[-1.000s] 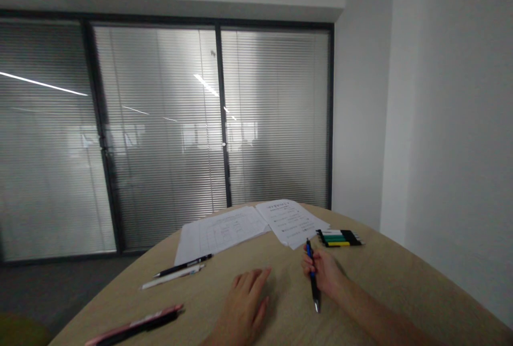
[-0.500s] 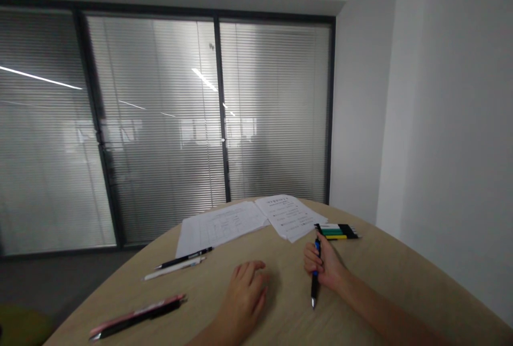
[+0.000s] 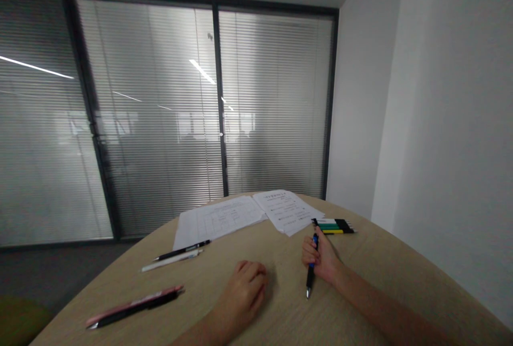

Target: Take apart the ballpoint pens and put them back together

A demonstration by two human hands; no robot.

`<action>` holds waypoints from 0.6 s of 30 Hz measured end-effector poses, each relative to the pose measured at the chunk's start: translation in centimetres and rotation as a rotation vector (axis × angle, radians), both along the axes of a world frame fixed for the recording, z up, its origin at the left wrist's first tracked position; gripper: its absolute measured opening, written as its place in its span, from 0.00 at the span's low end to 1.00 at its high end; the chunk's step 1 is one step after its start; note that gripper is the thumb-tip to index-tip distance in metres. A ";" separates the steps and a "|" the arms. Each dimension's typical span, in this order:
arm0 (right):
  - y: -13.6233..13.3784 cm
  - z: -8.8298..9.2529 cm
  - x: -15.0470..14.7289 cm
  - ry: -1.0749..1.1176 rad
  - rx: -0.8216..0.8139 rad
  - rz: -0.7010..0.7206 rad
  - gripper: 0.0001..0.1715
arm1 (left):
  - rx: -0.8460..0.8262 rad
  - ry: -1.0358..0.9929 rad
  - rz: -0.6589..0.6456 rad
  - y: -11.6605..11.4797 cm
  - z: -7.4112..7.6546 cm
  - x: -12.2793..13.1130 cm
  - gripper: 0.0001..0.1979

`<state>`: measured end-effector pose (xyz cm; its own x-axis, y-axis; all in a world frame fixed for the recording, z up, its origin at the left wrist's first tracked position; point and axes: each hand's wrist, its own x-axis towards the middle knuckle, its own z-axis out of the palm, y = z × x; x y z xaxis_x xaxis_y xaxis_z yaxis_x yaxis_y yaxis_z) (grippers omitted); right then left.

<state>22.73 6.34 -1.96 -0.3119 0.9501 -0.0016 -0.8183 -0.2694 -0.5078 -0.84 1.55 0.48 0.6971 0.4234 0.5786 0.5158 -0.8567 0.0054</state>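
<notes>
My right hand (image 3: 320, 256) is closed around a black-and-blue pen (image 3: 310, 280). The pen's silver tip points down toward the near side of the table, just over or on the wood; I cannot tell which. Loosely curled, my left hand (image 3: 245, 293) rests on the table with no object visible in it. Just beyond my right hand lies a row of pens (image 3: 334, 227) with white, green, yellow and black parts. To the left are a black pen (image 3: 182, 250) and a white pen (image 3: 172, 260) side by side. Nearer me, a pink pen (image 3: 136, 303) touches another black pen (image 3: 138, 309).
Printed paper sheets (image 3: 218, 221) lie at the far side of the round wooden table (image 3: 216, 276), with another printed sheet (image 3: 286, 211) at their right. Behind the table stands a glass partition with blinds (image 3: 160, 122). A white wall (image 3: 449, 148) is on the right.
The fingers of my left hand have curled in more. My right hand keeps its hold on the pen, whose tip has swung slightly left. The camera view has shifted a little.
</notes>
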 end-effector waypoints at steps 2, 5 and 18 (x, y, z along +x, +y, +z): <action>-0.1 0.2 -0.1 0.020 -0.020 0.008 0.34 | -0.010 0.017 0.000 0.0 0.0 0.1 0.10; -0.2 0.3 -0.1 0.039 -0.040 0.011 0.34 | -0.012 0.037 0.011 0.2 -0.2 0.2 0.10; 0.2 -0.5 0.2 -0.027 0.031 -0.020 0.35 | -0.011 0.084 0.024 0.1 -0.3 0.3 0.11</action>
